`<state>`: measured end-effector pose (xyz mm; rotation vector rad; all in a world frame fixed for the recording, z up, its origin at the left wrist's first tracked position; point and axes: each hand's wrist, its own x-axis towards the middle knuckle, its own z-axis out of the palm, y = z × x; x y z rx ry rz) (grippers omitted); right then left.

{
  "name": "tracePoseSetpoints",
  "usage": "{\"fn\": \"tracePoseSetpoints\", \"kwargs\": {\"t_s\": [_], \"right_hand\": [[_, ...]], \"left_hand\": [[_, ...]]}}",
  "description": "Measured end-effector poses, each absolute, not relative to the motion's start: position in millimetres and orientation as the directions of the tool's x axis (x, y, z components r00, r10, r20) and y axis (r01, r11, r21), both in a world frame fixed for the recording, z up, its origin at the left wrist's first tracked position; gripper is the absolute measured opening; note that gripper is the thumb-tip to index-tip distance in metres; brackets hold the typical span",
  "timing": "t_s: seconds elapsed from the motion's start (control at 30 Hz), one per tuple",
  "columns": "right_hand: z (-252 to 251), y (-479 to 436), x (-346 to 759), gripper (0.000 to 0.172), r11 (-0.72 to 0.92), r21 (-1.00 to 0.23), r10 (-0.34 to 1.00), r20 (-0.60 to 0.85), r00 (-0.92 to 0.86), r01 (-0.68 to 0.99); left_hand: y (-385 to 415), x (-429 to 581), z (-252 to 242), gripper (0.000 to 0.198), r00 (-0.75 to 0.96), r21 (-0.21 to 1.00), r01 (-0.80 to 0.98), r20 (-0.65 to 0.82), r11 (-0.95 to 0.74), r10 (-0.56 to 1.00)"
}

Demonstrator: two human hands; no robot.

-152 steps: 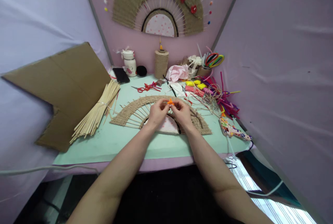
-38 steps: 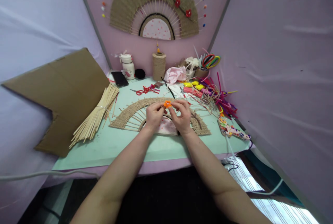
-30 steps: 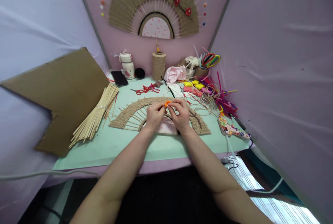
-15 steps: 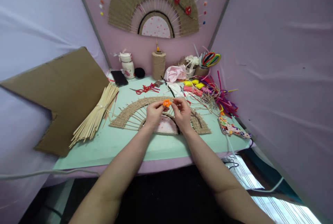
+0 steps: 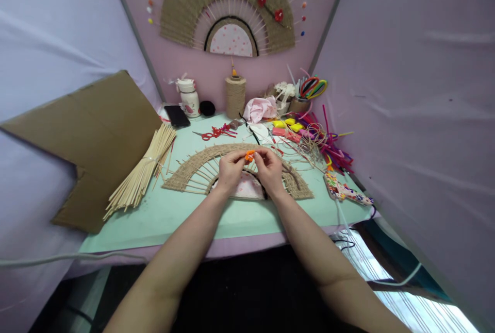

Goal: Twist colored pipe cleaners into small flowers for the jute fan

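Observation:
A small orange flower (image 5: 250,155) is pinched between my two hands, above a woven twine fan (image 5: 185,172) lying on the table. My left hand (image 5: 231,169) closes its fingertips on the flower's left side. From the other side, my right hand (image 5: 269,168) presses its fingertips to the petals. The fan has thin stick ribs and a half-round pink dotted fabric centre (image 5: 246,186) edged in black; my hands cover part of it.
Left, a bundle of sticks (image 5: 141,170) lies by a cardboard sheet (image 5: 104,132). Red scissors (image 5: 209,135), a twine spool (image 5: 235,97), a bottle (image 5: 188,97) and a phone (image 5: 177,116) stand or lie behind. A patterned glue gun (image 5: 346,190) and tangled pipe cleaners (image 5: 332,142) occupy the right. A finished fan (image 5: 181,13) hangs above.
My right hand has come closer to the left, its fingertips now on the flower. The flower has shifted slightly right and tilted.

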<state>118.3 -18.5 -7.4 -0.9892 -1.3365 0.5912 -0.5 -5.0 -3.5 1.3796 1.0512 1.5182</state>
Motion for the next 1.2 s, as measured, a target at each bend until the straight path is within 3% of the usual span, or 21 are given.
{"fn": "tracePoseSetpoints", "kwargs": {"t_s": [0.17, 0.3, 0.73, 0.83, 1.0, 1.2], "right_hand": [[-7.5, -18.1, 117.7, 0.021, 0.497, -0.852, 0.839, 0.521, 0.160, 0.165], [-10.3, -15.7, 117.7, 0.022, 0.480, -0.859, 0.848, 0.506, 0.157, 0.176], [-14.8, -10.7, 119.9, 0.014, 0.489, -0.794, 0.845, 0.534, 0.031, 0.362], [-15.7, -9.2, 121.3, 0.017, 0.438, -0.849, 0.880, 0.472, 0.052, 0.294], [-21.7, -2.1, 124.5, 0.022, 0.318, -0.947, 0.944, 0.320, 0.076, 0.032], [-25.8, 0.4, 124.3, 0.027, 0.269, -0.963, 0.963, 0.268, 0.039, -0.028]], "left_hand": [[3.2, -1.9, -4.0, 0.020, -0.064, 0.972, -0.201, 0.107, -0.117, 0.992], [6.7, -4.0, -3.3, 0.026, -0.042, 0.919, -0.394, -0.013, -0.004, 0.999], [3.6, -5.6, 0.9, 0.032, 0.113, 0.861, -0.500, -0.045, 0.096, 0.993], [3.4, -5.9, 1.4, 0.034, 0.157, 0.851, -0.509, -0.055, 0.129, 0.986], [0.5, -5.2, 6.9, 0.034, 0.165, 0.832, -0.521, -0.123, 0.193, 0.979], [2.2, -8.3, 6.8, 0.027, 0.173, 0.800, -0.561, -0.138, 0.212, 0.975]]}}
